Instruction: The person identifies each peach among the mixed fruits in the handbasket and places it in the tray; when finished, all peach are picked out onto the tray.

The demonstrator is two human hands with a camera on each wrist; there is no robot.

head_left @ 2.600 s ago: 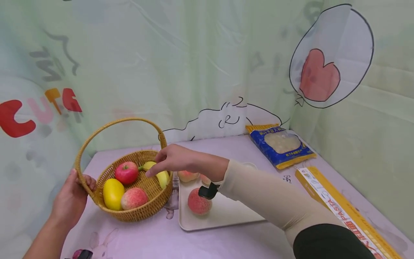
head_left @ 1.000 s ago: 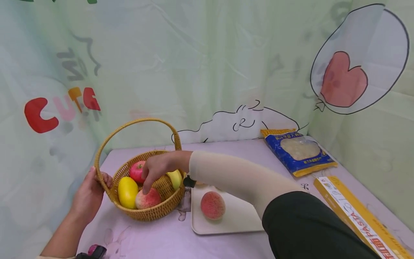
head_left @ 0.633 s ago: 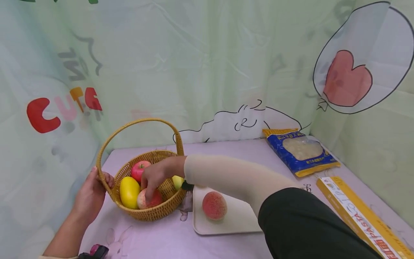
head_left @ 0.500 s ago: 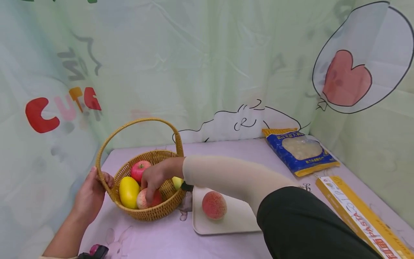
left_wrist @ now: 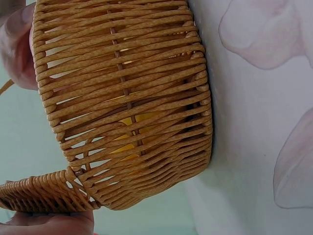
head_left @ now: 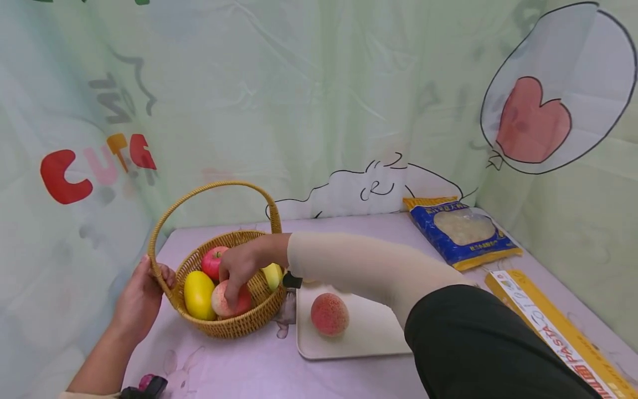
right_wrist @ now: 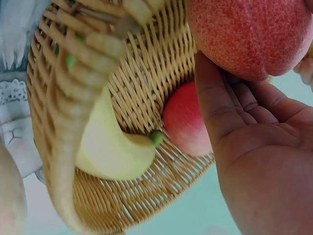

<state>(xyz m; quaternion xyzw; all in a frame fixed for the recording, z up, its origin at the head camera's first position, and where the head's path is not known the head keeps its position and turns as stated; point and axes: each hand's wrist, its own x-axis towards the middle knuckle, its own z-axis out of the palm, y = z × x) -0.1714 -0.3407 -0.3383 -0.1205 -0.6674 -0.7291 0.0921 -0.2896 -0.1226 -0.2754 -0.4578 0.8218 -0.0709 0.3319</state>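
Observation:
In the head view, a wicker basket [head_left: 231, 328] stands at the left of the table. My left hand [head_left: 137, 302] grips the base of its arched handle [head_left: 214, 185]. My right hand [head_left: 244, 266] reaches inside, thumb and fingers around a pink peach [head_left: 244, 303]. The right wrist view shows that peach [right_wrist: 254, 34] between the fingers, with the palm [right_wrist: 264, 161] below it. Beside it in the basket lie a yellow mango-like fruit [head_left: 199, 295], a red apple [head_left: 211, 264] and a banana [head_left: 272, 275], partly hidden by my right wrist.
A beige tray [head_left: 371, 339] right of the basket bears another peach [head_left: 330, 315]; my right arm covers part of it. A blue-and-yellow bag [head_left: 463, 230] lies at the back right. Nearer stands a long yellow pasta box [head_left: 553, 332]. Curtains enclose the table.
My right hand has moved from above the banana to the front peach and taken hold of it. The peach has shifted up slightly. My left hand keeps its grip on the handle.

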